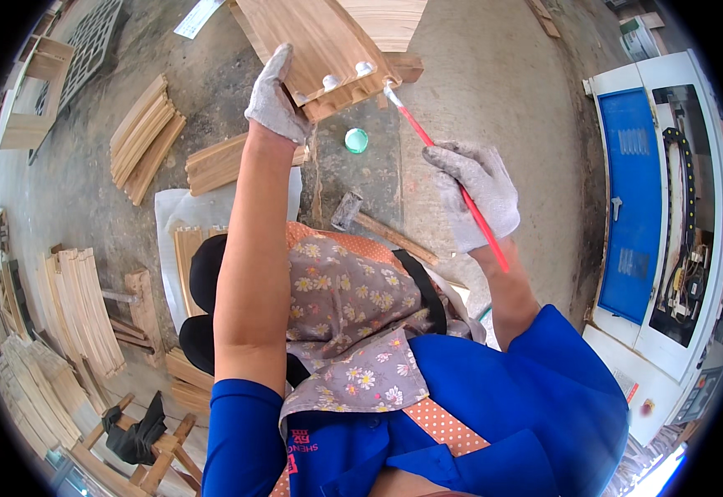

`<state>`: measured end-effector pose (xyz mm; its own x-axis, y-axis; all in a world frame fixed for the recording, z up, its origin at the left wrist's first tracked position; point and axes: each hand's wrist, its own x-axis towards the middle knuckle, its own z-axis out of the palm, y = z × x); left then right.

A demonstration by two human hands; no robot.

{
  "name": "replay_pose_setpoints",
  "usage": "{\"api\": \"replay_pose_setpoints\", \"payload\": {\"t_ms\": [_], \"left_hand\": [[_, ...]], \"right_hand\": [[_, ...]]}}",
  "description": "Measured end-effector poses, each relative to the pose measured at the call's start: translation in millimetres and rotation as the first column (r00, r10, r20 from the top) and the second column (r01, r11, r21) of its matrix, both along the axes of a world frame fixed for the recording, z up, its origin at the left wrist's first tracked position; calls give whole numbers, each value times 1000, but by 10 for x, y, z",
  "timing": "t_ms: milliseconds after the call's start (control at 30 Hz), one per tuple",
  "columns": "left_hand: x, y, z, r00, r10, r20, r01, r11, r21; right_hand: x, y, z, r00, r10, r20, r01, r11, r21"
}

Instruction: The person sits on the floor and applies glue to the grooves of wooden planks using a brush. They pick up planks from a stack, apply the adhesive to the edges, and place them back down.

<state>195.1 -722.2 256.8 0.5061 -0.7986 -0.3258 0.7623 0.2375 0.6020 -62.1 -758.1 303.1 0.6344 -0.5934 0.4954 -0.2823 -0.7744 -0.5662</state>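
Observation:
My left hand (279, 98), in a pale work glove, is closed on the left edge of a wooden panel (316, 41) with notches along its near end. White blobs of what looks like glue sit in two of those notches. In my right hand (479, 192), gloved and dirty at the fingers, is a thin brush (427, 139) with a red handle. Its white-coated tip touches the panel's near right corner. Below the panel a small round container (356, 141) with greenish-white contents stands on the floor. A hammer (382, 228) with a wooden handle lies nearer to me.
Stacked wooden slats (147, 139) lie on the floor at the left, with more boards (84, 311) farther down that side. A short plank (220, 164) rests close to my left forearm. At the right stands a white machine cabinet with a blue door (626, 203).

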Motion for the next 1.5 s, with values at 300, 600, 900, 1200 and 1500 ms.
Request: {"api": "replay_pose_setpoints", "payload": {"t_ms": [300,600,900,1200,1500], "left_hand": [[-18,-11,28,1000,13,18,-13,1000,3],[-38,-27,15,1000,14,19,-15,999,35],[-8,-33,-34,1000,-27,3,27,1000,-11],[2,-52,-89,1000,-28,5,28,1000,-7],[13,-37,-91,999,-35,7,35,999,-21]], "right_hand": [[-30,-59,67,997,-60,50,51,986,157],[-61,-114,21,983,-176,51,153,942,298],[-118,-35,179,986,1,169,-34,980,197],[100,84,64,993,116,-23,-116,993,2],[89,65,96,997,71,-39,-67,993,95]]}}
